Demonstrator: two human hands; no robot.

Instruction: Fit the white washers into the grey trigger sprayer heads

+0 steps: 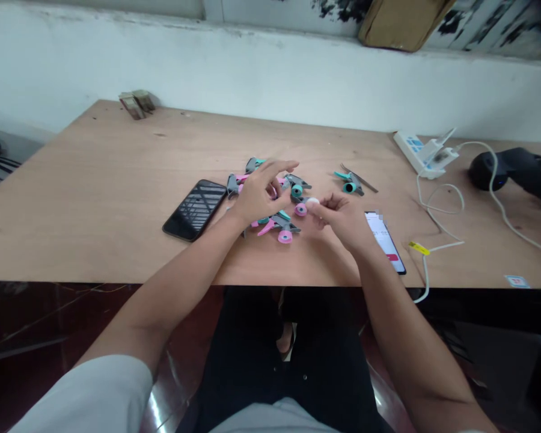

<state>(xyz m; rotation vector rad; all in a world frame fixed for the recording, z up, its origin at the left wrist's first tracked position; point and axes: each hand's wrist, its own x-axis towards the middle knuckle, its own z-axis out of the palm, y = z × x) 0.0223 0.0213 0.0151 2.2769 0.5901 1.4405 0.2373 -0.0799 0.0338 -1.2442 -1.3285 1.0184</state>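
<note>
Several plastic spray trigger heads (275,225) in grey with pink and teal parts lie in a loose heap on the plywood table (117,180). My left hand (259,192) hovers over the heap, fingers spread, with nothing visible in it. My right hand (340,219) pinches a small white round piece (312,203) between its fingertips. That piece is just beside a pink nozzle ring (300,209). Another spray head (349,182) lies to the right, next to a pair of metal tweezers (359,178).
A black smartphone (195,210) lies left of the heap, and a lit smartphone (385,242) lies under my right hand's side. At the right are a white power strip (426,154), white cables and a black device (505,171). A wall runs behind the table.
</note>
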